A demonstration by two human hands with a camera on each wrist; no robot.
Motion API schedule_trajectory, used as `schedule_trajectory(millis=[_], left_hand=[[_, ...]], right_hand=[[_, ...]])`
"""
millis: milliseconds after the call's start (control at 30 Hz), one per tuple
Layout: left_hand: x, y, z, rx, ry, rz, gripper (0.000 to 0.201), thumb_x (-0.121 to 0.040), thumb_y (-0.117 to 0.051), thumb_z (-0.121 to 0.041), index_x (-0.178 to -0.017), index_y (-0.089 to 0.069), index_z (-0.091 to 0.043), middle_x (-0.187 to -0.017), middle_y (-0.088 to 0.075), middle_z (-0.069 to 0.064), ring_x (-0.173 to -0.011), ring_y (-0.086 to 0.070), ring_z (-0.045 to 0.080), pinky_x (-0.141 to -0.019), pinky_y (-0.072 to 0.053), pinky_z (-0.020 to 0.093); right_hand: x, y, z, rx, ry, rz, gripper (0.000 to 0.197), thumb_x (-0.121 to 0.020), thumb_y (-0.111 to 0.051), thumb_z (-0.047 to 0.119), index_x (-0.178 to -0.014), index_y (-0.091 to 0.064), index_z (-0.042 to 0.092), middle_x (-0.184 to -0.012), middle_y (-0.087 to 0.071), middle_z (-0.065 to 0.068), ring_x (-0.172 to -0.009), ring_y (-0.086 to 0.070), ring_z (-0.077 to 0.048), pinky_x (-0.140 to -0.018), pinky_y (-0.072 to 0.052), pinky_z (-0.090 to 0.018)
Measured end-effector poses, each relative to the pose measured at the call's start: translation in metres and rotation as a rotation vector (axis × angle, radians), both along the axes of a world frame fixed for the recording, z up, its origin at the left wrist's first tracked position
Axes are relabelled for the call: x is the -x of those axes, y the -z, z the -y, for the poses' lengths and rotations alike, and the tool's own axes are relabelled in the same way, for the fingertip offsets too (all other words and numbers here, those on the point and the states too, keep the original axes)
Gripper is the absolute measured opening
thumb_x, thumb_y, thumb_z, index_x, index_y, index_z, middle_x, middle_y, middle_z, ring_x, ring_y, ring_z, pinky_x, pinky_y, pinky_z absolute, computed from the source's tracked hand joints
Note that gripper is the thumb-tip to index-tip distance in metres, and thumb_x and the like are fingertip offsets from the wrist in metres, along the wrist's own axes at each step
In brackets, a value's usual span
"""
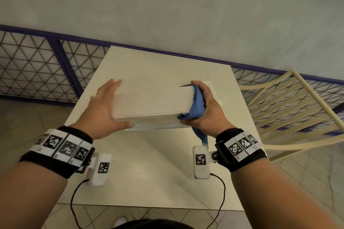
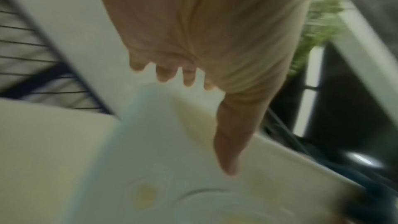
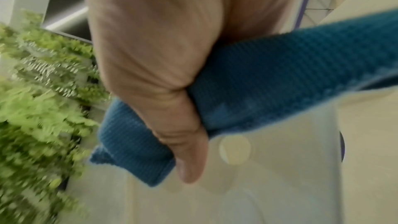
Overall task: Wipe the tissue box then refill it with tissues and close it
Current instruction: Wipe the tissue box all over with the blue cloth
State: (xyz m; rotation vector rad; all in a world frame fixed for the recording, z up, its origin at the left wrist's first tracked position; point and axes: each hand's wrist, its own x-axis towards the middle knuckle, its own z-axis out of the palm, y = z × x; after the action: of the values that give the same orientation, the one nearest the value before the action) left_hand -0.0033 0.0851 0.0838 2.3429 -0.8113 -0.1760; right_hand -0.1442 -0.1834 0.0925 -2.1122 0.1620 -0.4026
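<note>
A pale wood-grain tissue box [image 1: 149, 102] is held between both hands over the white table [image 1: 149, 163]. My left hand [image 1: 104, 106] lies flat against the box's left end, fingers straight and thumb along its lower near edge. My right hand [image 1: 206, 109] grips a blue cloth [image 1: 196, 104] and presses it on the box's right end; a tail of cloth hangs below the wrist. The left wrist view is blurred: my left hand [image 2: 204, 57] is spread over the box [image 2: 172, 142]. In the right wrist view my thumb [image 3: 189, 142] curls over the cloth [image 3: 280, 83] against the box [image 3: 269, 185].
A pale clear-wrapped packet [image 1: 216, 96] lies on the table behind my right hand. A cream chair [image 1: 290, 109] stands to the table's right. A blue-framed mesh railing [image 1: 33, 69] runs behind the table. Green foliage [image 3: 43, 100] shows in the right wrist view.
</note>
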Motion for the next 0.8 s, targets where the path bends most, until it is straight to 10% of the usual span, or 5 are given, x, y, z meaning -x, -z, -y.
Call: schedule_trajectory(millis=[100,267,533,800], left_hand=[[0.015,-0.009,0.024,-0.211,0.185,0.23,0.114,-0.064,-0.074,-0.057,-0.149,-0.001,-0.038,-0.159,-0.002,-0.011,-0.147,0.003,0.016,-0.117,0.007,0.053],[0.021,-0.018,0.045,-0.202,0.094,0.164,0.091,-0.067,-0.071,-0.053,-0.142,-0.022,-0.038,-0.135,-0.047,-0.007,-0.118,-0.049,0.018,-0.09,-0.044,0.035],[0.017,-0.03,0.05,-0.312,0.011,0.334,0.069,-0.065,-0.071,-0.04,-0.127,-0.041,-0.036,-0.112,-0.056,-0.004,-0.099,-0.055,0.024,-0.069,-0.037,0.031],[0.027,-0.028,0.056,-0.292,0.009,0.331,0.061,-0.067,-0.071,-0.04,-0.122,-0.048,-0.031,-0.111,-0.057,-0.004,-0.099,-0.054,0.026,-0.075,-0.036,0.032]], right_hand=[[-0.006,-0.002,-0.013,0.05,-0.073,-0.003,0.101,-0.055,-0.09,0.01,-0.135,-0.031,0.03,-0.131,-0.042,0.015,-0.118,-0.04,0.017,-0.098,-0.032,-0.001],[-0.014,-0.007,-0.028,0.156,-0.059,-0.008,0.098,-0.068,-0.083,0.017,-0.146,-0.025,0.027,-0.148,-0.036,0.006,-0.134,-0.036,-0.005,-0.113,-0.031,-0.021],[-0.018,0.016,-0.071,0.731,0.164,-0.099,0.082,-0.085,-0.059,0.006,-0.151,-0.011,0.011,-0.16,-0.007,-0.009,-0.146,0.003,-0.041,-0.116,0.0,-0.041],[-0.015,0.018,-0.062,0.99,-0.026,0.097,0.066,-0.079,-0.066,0.021,-0.14,-0.041,0.022,-0.147,-0.045,-0.001,-0.139,-0.036,-0.027,-0.111,-0.018,-0.057]])
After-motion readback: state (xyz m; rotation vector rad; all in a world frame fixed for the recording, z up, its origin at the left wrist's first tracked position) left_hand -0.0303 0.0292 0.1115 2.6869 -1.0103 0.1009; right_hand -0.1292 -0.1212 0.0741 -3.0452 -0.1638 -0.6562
